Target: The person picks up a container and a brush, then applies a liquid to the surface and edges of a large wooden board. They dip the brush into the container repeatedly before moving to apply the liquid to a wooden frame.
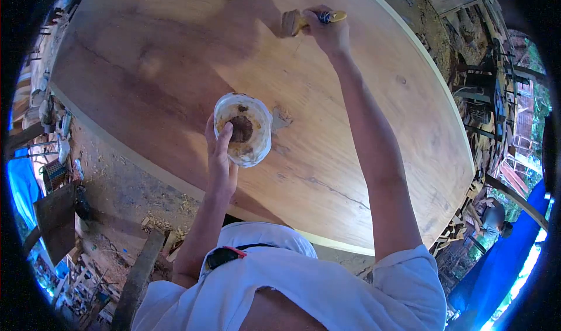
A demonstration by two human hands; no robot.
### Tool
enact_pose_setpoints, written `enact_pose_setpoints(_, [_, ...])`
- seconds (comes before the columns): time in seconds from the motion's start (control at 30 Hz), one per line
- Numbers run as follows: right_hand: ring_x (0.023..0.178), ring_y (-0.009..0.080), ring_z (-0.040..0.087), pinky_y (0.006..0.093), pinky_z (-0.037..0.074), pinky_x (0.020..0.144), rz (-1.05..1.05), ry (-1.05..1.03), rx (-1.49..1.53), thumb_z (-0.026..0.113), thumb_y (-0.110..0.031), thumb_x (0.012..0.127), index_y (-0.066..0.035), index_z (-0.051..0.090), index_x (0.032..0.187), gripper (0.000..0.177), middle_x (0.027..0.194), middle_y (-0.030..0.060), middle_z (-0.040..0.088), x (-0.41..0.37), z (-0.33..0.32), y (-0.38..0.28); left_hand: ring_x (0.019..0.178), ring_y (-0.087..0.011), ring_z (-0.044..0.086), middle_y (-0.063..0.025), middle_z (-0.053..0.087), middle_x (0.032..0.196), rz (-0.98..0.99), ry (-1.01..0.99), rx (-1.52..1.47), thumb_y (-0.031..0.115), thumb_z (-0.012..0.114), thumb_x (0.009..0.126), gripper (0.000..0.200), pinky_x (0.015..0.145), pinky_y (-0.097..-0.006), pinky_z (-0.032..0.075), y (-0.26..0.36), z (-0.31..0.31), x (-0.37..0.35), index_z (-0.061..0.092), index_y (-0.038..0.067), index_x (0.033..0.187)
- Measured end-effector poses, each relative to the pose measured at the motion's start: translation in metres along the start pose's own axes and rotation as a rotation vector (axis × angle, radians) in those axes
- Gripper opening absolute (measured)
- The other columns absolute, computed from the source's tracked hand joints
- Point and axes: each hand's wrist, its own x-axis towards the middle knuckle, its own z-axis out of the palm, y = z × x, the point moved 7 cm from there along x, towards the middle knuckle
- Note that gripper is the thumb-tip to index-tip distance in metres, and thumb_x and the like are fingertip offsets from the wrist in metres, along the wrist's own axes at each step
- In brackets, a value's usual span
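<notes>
A large oval wooden tabletop (327,126) fills the middle of the view, darker and reddish on its left part, paler to the right. My left hand (221,153) grips a white bowl (262,147) from its near left side, thumb over the rim. Inside the bowl are brown stains and a dark brown patch at the bottom. Stretched out toward the far side, my right hand (328,36) is closed round a paintbrush (336,16) with a yellowish handle. Its wide bristles (290,23) point left, close over the wood.
Wood scraps (473,214) and stacked timber lie along the right side. A plank (140,278) stands at the lower left, near wood shavings (169,226) on the floor. Blue tarps (497,284) hang at both edges. Another person (494,217) is far off at the right.
</notes>
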Motion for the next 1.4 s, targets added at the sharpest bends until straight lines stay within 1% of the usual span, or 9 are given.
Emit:
enact_pose_setpoints(0.33, [0.084,0.0281,0.066,0.0365,0.058,0.071,0.559,0.308,0.445,0.066,-0.020,0.084,-0.002,0.056,0.110,0.033,0.101,0.0148,0.062,-0.142,-0.252,0.195,0.118,-0.0184,0.044,-0.0057,0.044,0.126,-0.025,-0.037,-0.076,0.023,0.060,0.088,0.056,0.097,-0.0364,0.041,-0.006,-0.010,-0.010,0.031,0.014,0.136])
enact_pose_setpoints(0.57, [0.061,0.0151,0.060,0.0272,0.052,0.055,0.505,0.554,-0.018,0.066,-0.019,0.084,-0.005,0.062,0.090,0.016,0.075,0.0084,0.064,-0.267,-0.390,0.233,0.118,-0.0173,0.044,-0.0035,0.044,0.125,-0.052,-0.047,-0.015,0.025,0.063,0.087,0.057,0.095,-0.0359,0.042,-0.011,-0.012,-0.030,0.032,0.019,0.134])
enact_pose_setpoints(0.67, [0.063,0.0172,0.062,0.0314,0.049,0.058,0.222,0.362,-0.457,0.064,-0.031,0.083,-0.010,0.068,0.088,0.022,0.074,0.0061,0.067,-0.242,-0.357,0.229,0.117,-0.0177,0.045,-0.0040,0.044,0.124,-0.004,-0.080,-0.008,0.025,0.063,0.087,0.057,0.094,-0.0366,0.043,-0.014,-0.010,-0.047,0.032,0.019,0.134])
enact_pose_setpoints(0.7, [0.070,0.0240,0.064,0.0360,0.049,0.063,0.345,0.405,-0.745,0.064,-0.032,0.081,-0.012,0.069,0.088,0.022,0.077,0.0106,0.067,-0.237,-0.298,0.133,0.117,-0.0177,0.045,-0.0040,0.044,0.124,0.002,-0.090,-0.001,0.025,0.063,0.087,0.057,0.094,-0.0366,0.043,-0.017,-0.010,-0.052,0.032,0.019,0.134])
enact_pose_setpoints(0.77, [0.081,0.0310,0.066,0.0429,0.050,0.069,0.052,0.304,-0.710,0.063,-0.029,0.080,-0.015,0.069,0.092,0.019,0.084,0.0142,0.067,-0.214,-0.249,0.186,0.117,-0.0185,0.046,-0.0047,0.044,0.125,0.016,-0.090,0.001,0.025,0.063,0.087,0.056,0.093,-0.0375,0.044,-0.026,-0.013,-0.064,0.033,0.019,0.134])
enact_pose_setpoints(0.8, [0.081,0.0320,0.066,0.0423,0.051,0.070,-0.015,0.238,-0.760,0.063,-0.028,0.079,-0.015,0.069,0.093,0.019,0.084,0.0142,0.067,-0.221,-0.206,0.067,0.117,-0.0185,0.046,-0.0047,0.044,0.125,0.026,-0.089,0.002,0.025,0.063,0.087,0.056,0.093,-0.0375,0.044,-0.029,-0.012,-0.072,0.033,0.019,0.134])
enact_pose_setpoints(0.93, [0.067,0.0171,0.066,0.0268,0.053,0.064,0.142,0.048,0.142,0.061,-0.022,0.087,-0.004,0.067,0.089,0.020,0.073,0.0071,0.067,-0.228,-0.167,0.064,0.117,-0.0194,0.047,-0.0056,0.044,0.125,0.058,-0.108,-0.007,0.024,0.063,0.087,0.055,0.091,-0.0384,0.046,-0.050,-0.011,-0.102,0.033,0.019,0.133])
enact_pose_setpoints(1.17, [0.078,0.0194,0.066,0.0318,0.057,0.069,0.470,0.264,0.498,0.061,-0.024,0.089,-0.001,0.058,0.105,0.028,0.093,0.0119,0.064,-0.408,-0.275,0.172,0.116,-0.0214,0.047,-0.0041,0.043,0.126,0.100,-0.097,0.032,0.028,0.061,0.086,0.054,0.087,-0.0447,0.049,-0.111,0.002,-0.163,0.035,0.021,0.132])
enact_pose_setpoints(1.4, [0.067,0.0182,0.064,0.0328,0.053,0.060,0.440,0.320,-0.209,0.064,-0.023,0.085,-0.003,0.064,0.091,0.021,0.075,0.0104,0.065,-0.568,-0.433,0.181,0.121,-0.0254,0.041,-0.0057,0.040,0.128,0.056,-0.098,-0.068,0.030,0.062,0.085,0.057,0.088,-0.0543,0.045,-0.170,-0.007,-0.210,0.033,0.024,0.133])
